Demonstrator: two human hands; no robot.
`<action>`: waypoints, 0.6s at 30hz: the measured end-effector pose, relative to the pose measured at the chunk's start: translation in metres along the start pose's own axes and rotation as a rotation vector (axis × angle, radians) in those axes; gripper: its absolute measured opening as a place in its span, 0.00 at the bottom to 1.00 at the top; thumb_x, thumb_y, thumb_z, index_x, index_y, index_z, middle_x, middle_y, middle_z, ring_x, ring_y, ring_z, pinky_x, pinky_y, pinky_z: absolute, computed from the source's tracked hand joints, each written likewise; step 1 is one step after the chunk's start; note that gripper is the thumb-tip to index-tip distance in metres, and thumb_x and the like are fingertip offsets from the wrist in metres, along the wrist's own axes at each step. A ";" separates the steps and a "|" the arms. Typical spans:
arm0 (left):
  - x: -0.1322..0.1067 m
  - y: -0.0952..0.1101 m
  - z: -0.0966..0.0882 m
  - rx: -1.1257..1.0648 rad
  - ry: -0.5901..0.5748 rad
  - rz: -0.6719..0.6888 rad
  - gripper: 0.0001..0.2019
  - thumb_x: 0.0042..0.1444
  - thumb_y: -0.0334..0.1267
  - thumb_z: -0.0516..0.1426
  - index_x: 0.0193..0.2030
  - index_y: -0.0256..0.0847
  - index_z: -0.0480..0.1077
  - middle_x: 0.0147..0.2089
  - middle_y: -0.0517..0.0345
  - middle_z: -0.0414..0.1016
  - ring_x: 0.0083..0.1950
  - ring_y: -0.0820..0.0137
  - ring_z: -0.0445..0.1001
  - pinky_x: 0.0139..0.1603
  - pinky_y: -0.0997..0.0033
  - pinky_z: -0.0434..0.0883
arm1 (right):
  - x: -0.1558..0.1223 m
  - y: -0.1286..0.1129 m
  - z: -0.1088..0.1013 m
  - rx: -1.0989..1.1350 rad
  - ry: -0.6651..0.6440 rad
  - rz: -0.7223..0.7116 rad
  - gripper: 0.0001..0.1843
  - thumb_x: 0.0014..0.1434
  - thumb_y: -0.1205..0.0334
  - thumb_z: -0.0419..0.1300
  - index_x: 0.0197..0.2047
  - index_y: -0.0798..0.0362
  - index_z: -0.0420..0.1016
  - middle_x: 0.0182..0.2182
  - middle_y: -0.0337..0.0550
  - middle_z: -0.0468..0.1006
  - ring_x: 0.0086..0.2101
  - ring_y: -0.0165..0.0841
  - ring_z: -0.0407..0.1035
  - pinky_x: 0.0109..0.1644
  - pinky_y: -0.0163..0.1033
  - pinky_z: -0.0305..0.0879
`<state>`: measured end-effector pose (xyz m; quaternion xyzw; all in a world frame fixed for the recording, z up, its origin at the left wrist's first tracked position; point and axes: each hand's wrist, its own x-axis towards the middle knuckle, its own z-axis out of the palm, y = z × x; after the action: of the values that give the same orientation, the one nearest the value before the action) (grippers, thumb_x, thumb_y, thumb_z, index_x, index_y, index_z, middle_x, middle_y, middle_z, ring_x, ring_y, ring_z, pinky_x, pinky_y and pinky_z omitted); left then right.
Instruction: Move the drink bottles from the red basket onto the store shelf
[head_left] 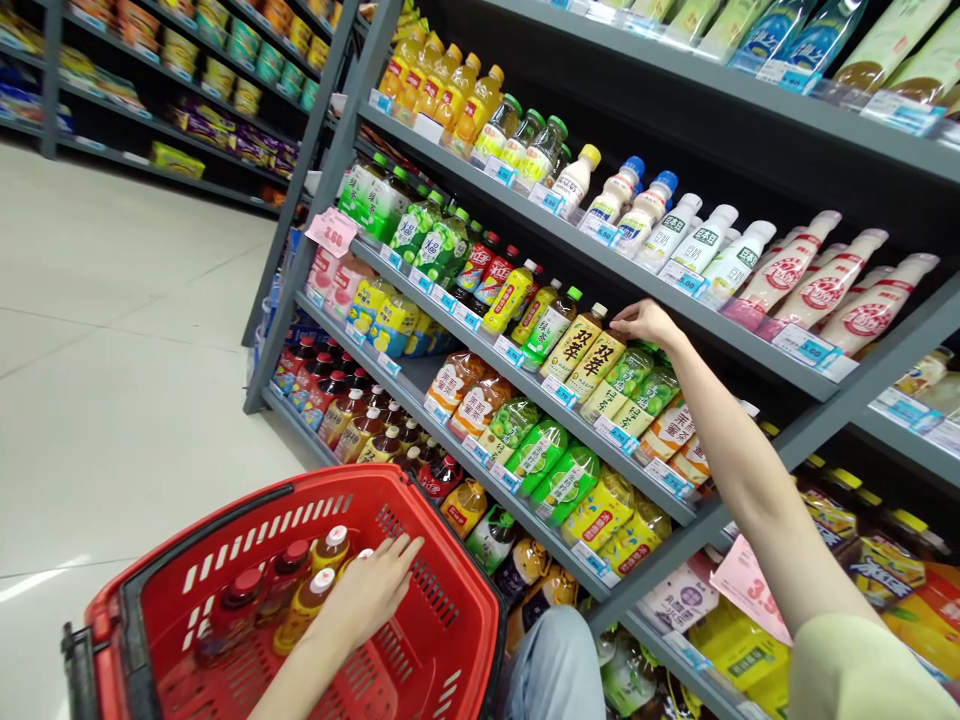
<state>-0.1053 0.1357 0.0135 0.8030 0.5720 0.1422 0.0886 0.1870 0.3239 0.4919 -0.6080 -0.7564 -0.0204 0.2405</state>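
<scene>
1. Arm pose, right: bare forearm stretches up and forward out of a pale green sleeve (pixel 862 665), elbow low, wrist bent slightly down, right hand (pixel 646 322) at the drinks shelf (pixel 586 413).
2. Right fingers (pixel 624 325) curl downward, tips at the cap of a yellow-label tea bottle (pixel 598 368). Contact looks likely; whether they are clamped on it cannot be told.
3. That bottle stands upright in the front row of the drinks shelf, just beside a twin bottle (pixel 571 345) on its left, with green-label bottles (pixel 637 385) on the other side.
4. Right hand sits in the gap under the upper shelf (pixel 645 278), which carries white milk-drink bottles (pixel 697 240).
5. Arm pose, left: forearm comes up from the bottom edge, left hand (pixel 371 592) palm down inside a red basket (pixel 315 482).
6. Left fingers (pixel 401 550) are spread and flat, gripping nothing, near the basket wall on the shelf side.
7. Basket bottles (pixel 300 610): several, orange and dark liquid, white and red caps, just left of the left hand, one partly under the palm.
8. Red basket is at lower left, beside a knee in jeans (pixel 555 660); pale tiled floor (pixel 112 380) lies beyond.
</scene>
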 end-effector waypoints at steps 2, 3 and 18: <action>0.000 0.000 0.000 0.002 -0.009 0.006 0.28 0.62 0.27 0.45 0.68 0.36 0.67 0.68 0.39 0.68 0.67 0.52 0.69 0.63 0.51 0.70 | -0.003 -0.002 0.000 -0.067 0.006 -0.016 0.13 0.56 0.57 0.68 0.41 0.56 0.82 0.37 0.50 0.84 0.37 0.40 0.80 0.45 0.44 0.78; 0.000 0.000 -0.001 0.007 -0.019 0.014 0.27 0.63 0.28 0.45 0.66 0.35 0.68 0.66 0.38 0.70 0.66 0.52 0.70 0.63 0.51 0.70 | -0.006 -0.005 0.000 -0.117 0.015 -0.031 0.12 0.57 0.57 0.67 0.41 0.56 0.82 0.37 0.50 0.84 0.37 0.41 0.79 0.46 0.45 0.77; 0.001 0.002 0.000 0.005 -0.070 0.065 0.20 0.61 0.27 0.45 0.51 0.39 0.75 0.51 0.42 0.79 0.54 0.56 0.79 0.55 0.56 0.74 | -0.271 -0.142 0.053 -0.235 0.531 -1.028 0.15 0.56 0.61 0.67 0.22 0.45 0.67 0.16 0.32 0.68 0.17 0.29 0.59 0.21 0.39 0.57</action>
<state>-0.1036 0.1358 0.0144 0.8258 0.5425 0.1153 0.1019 0.0765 0.0577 0.3763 -0.1599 -0.8607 -0.3696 0.3116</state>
